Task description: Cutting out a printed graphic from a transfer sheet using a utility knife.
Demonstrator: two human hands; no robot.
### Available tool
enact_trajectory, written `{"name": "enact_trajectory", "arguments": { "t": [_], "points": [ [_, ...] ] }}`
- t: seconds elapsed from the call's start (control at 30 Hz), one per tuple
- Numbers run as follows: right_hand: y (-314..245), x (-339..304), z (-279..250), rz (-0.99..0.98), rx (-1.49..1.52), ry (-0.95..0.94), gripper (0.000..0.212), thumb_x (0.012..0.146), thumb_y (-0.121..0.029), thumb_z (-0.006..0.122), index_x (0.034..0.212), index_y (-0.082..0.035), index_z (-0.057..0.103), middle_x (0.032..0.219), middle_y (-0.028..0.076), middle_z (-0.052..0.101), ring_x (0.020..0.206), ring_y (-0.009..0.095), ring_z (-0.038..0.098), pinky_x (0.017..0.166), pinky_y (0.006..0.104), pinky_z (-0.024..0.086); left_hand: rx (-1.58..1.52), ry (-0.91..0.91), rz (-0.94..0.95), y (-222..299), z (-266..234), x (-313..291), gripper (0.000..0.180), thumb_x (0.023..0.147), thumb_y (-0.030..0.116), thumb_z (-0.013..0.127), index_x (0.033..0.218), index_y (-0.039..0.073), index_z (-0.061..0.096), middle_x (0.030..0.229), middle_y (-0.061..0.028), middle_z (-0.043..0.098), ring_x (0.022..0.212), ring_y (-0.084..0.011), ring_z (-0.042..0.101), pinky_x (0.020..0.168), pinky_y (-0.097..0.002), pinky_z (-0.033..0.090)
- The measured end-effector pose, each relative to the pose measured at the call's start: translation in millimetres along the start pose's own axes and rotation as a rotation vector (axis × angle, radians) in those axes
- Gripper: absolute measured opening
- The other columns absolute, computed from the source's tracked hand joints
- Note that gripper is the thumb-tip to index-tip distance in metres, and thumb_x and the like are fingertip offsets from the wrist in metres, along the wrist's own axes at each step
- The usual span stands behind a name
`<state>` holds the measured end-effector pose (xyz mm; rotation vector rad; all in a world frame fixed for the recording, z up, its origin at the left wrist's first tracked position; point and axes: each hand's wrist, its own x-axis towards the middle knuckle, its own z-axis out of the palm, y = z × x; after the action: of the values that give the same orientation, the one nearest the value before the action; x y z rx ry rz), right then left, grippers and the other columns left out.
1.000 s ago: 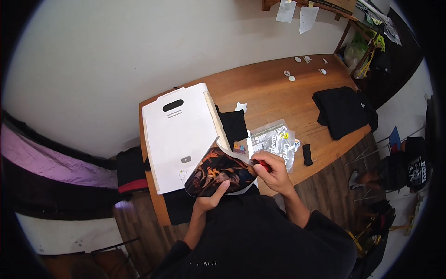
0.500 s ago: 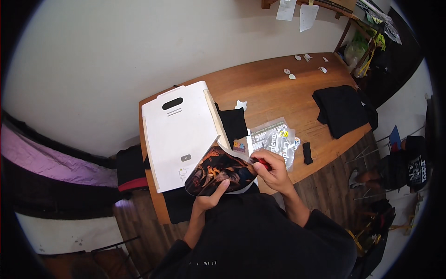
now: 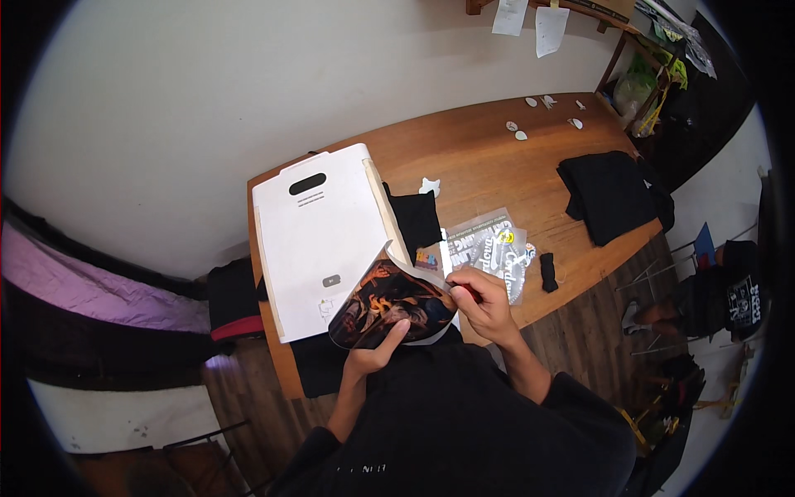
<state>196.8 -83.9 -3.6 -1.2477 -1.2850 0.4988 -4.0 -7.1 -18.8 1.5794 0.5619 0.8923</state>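
Note:
A dark printed sheet [image 3: 385, 311] with an orange and brown picture and a pale back is between my hands, in front of a white heat-press-like machine [image 3: 319, 232]. My left hand [image 3: 377, 352] grips its lower edge, thumb lying on the picture. Curled at the sheet's right edge is my right hand [image 3: 487, 311], closed round a small red-handled tool [image 3: 470, 291]. Fingers hide most of that tool, so its kind does not show. The sheet's upper corner curls up against the machine's side.
Clear printed transfer sheets [image 3: 493, 248] lie right of the machine on the wooden table [image 3: 464, 166]. Folded black cloth [image 3: 609, 199], a small black roll [image 3: 548, 273] and several white cut-outs [image 3: 520, 136] are farther off. Another person [image 3: 712, 290] is at the right.
My right hand has shifted very slightly at the sheet's edge, and less of the red tool shows. My left hand and the sheet stay almost unmoved.

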Motion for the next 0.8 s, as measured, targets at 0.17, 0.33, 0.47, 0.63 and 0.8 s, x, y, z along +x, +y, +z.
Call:
{"name": "enact_trajectory", "arguments": {
  "t": [0.17, 0.33, 0.47, 0.63, 0.8],
  "points": [
    [-1.7, 1.9, -0.8, -0.03, -0.005, 0.001, 0.018, 0.084, -0.006, 0.059, 0.099, 0.004, 0.059, 0.087, 0.015, 0.063, 0.073, 0.022, 0.06, 0.065, 0.0287, 0.046, 0.009, -0.061, -0.062, 3.6, 1.1, 0.2, 0.023, 0.082, 0.001, 0.065, 0.105, -0.003, 0.061, 0.103, -0.0086, 0.064, 0.095, -0.017, 0.06, 0.086, -0.0281, 0.046],
    [-4.4, 3.5, -3.1, -0.093, 0.037, 0.024, 0.017, 0.085, -0.006, 0.058, 0.098, 0.005, 0.058, 0.086, 0.014, 0.062, 0.074, 0.021, 0.059, 0.066, 0.0283, 0.045, -0.019, -0.006, 0.008, 2.7, -0.1, 2.2, 0.027, 0.082, -0.001, 0.063, 0.108, -0.004, 0.058, 0.105, -0.0097, 0.063, 0.095, -0.0175, 0.06, 0.086, -0.0286, 0.046],
    [-5.5, 4.6, -3.5, -0.021, 0.004, -0.02, 0.018, 0.084, -0.005, 0.059, 0.099, 0.005, 0.058, 0.085, 0.015, 0.062, 0.073, 0.023, 0.06, 0.065, 0.0293, 0.046, 0.015, -0.097, -0.032, 0.7, -1.0, 1.3, 0.032, 0.081, -0.003, 0.062, 0.112, -0.004, 0.054, 0.106, -0.0111, 0.062, 0.096, -0.0181, 0.06, 0.087, -0.0294, 0.047],
    [-4.3, 4.9, -2.8, -0.106, 0.029, 0.03, 0.016, 0.085, -0.005, 0.058, 0.097, 0.005, 0.059, 0.084, 0.014, 0.062, 0.072, 0.021, 0.06, 0.065, 0.0287, 0.046, 0.017, -0.035, 0.046, -1.5, -2.5, 0.9, 0.032, 0.08, -0.004, 0.062, 0.111, -0.004, 0.054, 0.105, -0.0112, 0.062, 0.096, -0.0179, 0.06, 0.087, -0.0293, 0.047],
    [-2.8, 4.6, -1.2, -0.033, 0.007, -0.009, 0.016, 0.085, -0.005, 0.059, 0.097, 0.005, 0.059, 0.084, 0.015, 0.063, 0.072, 0.022, 0.061, 0.064, 0.0294, 0.046, 0.019, -0.008, 0.023, -0.2, -1.6, 0.1, 0.031, 0.08, -0.004, 0.063, 0.11, -0.004, 0.055, 0.105, -0.0111, 0.062, 0.095, -0.0176, 0.06, 0.086, -0.0291, 0.047]
  ]
}}
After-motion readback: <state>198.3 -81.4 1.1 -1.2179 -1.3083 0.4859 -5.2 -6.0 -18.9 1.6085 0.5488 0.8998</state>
